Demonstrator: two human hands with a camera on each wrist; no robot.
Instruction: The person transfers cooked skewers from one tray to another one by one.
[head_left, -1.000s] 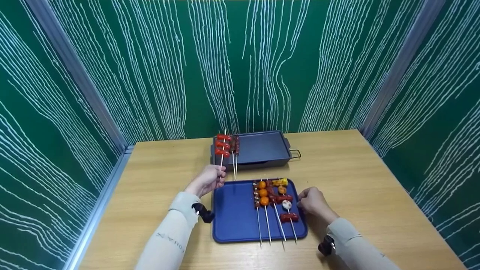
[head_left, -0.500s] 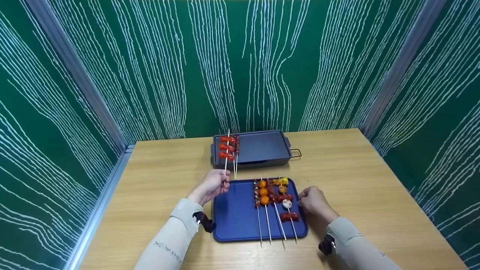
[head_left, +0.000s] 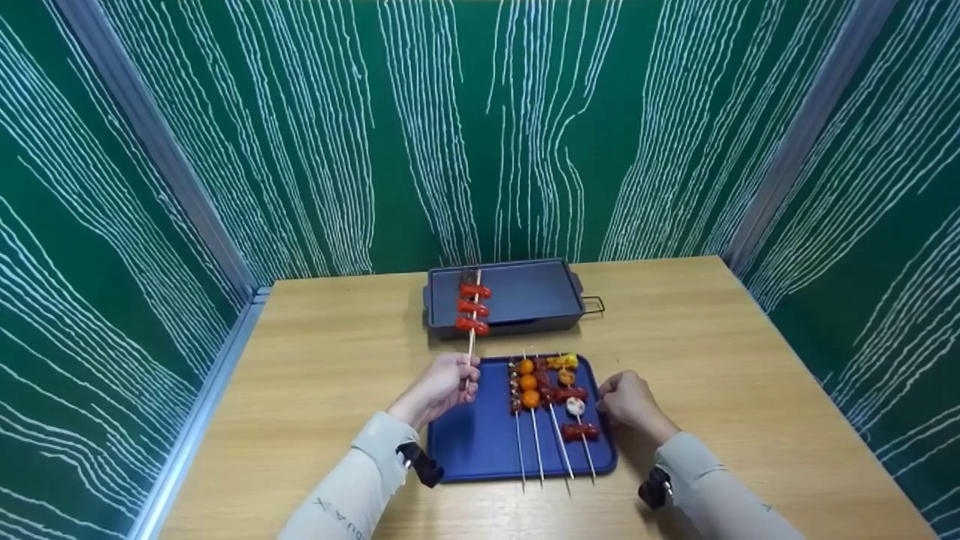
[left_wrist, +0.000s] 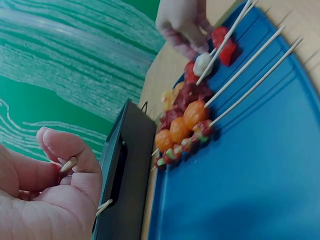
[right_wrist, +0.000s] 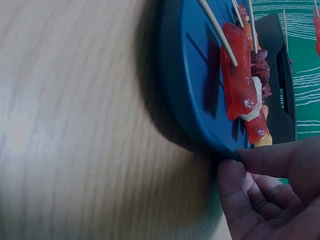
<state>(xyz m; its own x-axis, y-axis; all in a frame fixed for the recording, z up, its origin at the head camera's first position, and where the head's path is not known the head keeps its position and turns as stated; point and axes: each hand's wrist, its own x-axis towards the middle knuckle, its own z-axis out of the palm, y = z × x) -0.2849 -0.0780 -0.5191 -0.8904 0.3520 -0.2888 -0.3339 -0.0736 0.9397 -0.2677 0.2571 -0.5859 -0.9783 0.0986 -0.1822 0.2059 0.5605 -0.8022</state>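
Observation:
My left hand point(head_left: 444, 384) grips the bare stick of a sausage skewer point(head_left: 472, 308) with three red pieces. The skewer is raised over the front left of the dark grill point(head_left: 532, 289); the skewers lying there are mostly hidden behind it. In the left wrist view the stick's end point(left_wrist: 68, 164) pokes out between thumb and fingers. At the blue tray's point(head_left: 461, 459) right side, my right hand point(head_left: 628, 403) pinches the rim point(right_wrist: 220, 145) between thumb and finger. On the tray's right half lie several skewers, including one with orange balls point(head_left: 529, 382) and one with mixed pieces point(head_left: 580, 431).
A wire handle point(head_left: 593, 304) sticks out from the grill's right side. Stick ends overhang the tray's front edge. Green walls with white lines point(head_left: 420, 135) enclose the wooden table point(head_left: 300, 360) at the back and sides.
My left hand has moved right and slightly nearer with the sausage skewer, which now passes in front of the skewers on the grill. The right hand has stayed at the tray's rim.

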